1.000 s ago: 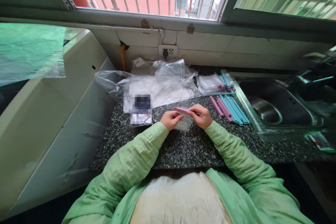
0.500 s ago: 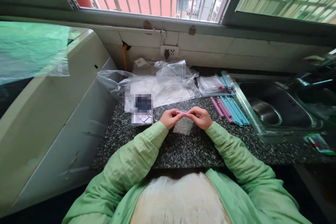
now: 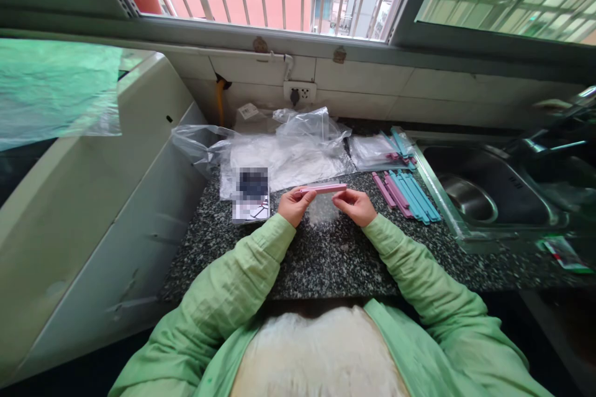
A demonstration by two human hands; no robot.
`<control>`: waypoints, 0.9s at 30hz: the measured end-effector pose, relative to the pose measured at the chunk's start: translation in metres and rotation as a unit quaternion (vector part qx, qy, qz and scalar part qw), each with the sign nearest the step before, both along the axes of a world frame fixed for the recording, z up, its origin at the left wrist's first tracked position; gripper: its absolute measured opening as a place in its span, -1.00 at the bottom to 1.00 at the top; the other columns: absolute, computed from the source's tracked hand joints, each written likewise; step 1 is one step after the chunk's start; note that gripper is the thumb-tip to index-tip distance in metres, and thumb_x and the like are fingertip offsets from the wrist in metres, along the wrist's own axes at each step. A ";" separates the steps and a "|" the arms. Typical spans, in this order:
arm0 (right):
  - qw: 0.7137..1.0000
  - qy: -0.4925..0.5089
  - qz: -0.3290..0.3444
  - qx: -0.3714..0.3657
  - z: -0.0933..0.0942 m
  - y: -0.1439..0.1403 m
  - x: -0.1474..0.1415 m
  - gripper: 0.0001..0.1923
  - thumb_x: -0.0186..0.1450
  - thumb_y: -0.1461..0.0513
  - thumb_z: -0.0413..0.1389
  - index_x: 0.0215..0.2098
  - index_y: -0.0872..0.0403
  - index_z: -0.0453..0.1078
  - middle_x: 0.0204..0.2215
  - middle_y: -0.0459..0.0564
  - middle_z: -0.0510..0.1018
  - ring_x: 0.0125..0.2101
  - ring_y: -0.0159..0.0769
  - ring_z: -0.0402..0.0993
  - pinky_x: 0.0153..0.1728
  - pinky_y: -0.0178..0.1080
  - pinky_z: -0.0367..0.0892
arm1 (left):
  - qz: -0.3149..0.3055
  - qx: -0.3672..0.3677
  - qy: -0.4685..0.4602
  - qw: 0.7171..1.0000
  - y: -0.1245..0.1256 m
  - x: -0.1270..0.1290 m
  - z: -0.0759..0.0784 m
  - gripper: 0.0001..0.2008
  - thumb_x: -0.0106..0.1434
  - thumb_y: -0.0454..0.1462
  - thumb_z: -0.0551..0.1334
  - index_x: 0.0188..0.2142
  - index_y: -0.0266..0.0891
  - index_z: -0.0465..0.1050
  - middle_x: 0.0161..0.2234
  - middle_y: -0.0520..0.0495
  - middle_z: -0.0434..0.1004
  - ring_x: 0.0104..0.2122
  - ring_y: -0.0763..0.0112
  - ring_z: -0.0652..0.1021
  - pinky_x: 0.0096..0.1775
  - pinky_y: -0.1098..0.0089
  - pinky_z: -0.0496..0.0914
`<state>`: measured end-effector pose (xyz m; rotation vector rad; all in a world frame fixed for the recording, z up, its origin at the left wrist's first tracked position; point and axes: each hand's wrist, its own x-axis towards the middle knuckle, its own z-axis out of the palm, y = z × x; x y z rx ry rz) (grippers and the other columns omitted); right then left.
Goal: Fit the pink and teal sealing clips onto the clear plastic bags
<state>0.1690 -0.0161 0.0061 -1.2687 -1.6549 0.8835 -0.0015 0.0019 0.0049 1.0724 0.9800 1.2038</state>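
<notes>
My left hand pinches the left end of a pink sealing clip, held level above the speckled counter. My right hand pinches the top edge of a small clear plastic bag that hangs between both hands just under the clip. Whether the bag's edge sits inside the clip I cannot tell.
Several pink and blue clips lie in a row to the right, beside a steel sink. Clear bags are heaped at the back, near a wall socket. A small card packet lies left of my hands. A white appliance flanks the left.
The pink clip has risen and now lies level, held by my left hand alone. My right hand has dropped from the clip to the bag's edge.
</notes>
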 end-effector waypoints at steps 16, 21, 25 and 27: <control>1.000 -0.026 -0.012 0.013 0.004 -0.002 -0.003 -0.77 0.08 0.16 0.06 -0.65 0.13 0.27 -0.69 -0.15 0.30 -0.61 -0.48 0.18 -0.53 -0.36 0.17 | 0.022 -0.003 -0.037 0.999 -0.003 0.001 0.006 -0.56 -0.31 0.00 0.34 -0.60 -0.31 0.31 -0.73 0.19 0.15 -0.67 0.68 0.20 -0.60 0.55 0.10; 1.000 -0.021 0.003 -0.020 0.003 -0.002 -0.003 -0.76 0.07 0.11 0.07 -0.58 0.13 0.33 -0.65 -0.12 0.37 -0.58 -0.45 0.25 -0.51 -0.35 0.21 | 0.051 -0.005 -0.069 0.996 0.002 0.000 0.001 -0.57 -0.32 -0.01 0.36 -0.56 -0.31 0.38 -0.74 0.19 0.14 -0.69 0.69 0.18 -0.62 0.55 0.07; 0.999 -0.029 0.016 -0.025 0.003 -0.003 -0.003 -0.77 0.07 0.11 0.07 -0.57 0.13 0.34 -0.63 -0.10 0.40 -0.57 -0.44 0.28 -0.49 -0.35 0.23 | 0.090 -0.006 -0.088 0.992 0.006 -0.001 -0.003 -0.57 -0.31 -0.01 0.35 -0.54 -0.30 0.38 -0.73 0.20 0.13 -0.70 0.70 0.15 -0.63 0.55 0.04; 0.999 -0.037 0.018 -0.027 0.003 -0.003 -0.003 -0.77 0.07 0.12 0.07 -0.57 0.13 0.34 -0.63 -0.10 0.40 -0.57 -0.44 0.27 -0.50 -0.35 0.23 | 0.099 -0.005 -0.092 0.991 0.007 -0.001 -0.004 -0.58 -0.30 -0.01 0.35 -0.55 -0.30 0.37 -0.73 0.21 0.12 -0.71 0.70 0.14 -0.64 0.55 0.03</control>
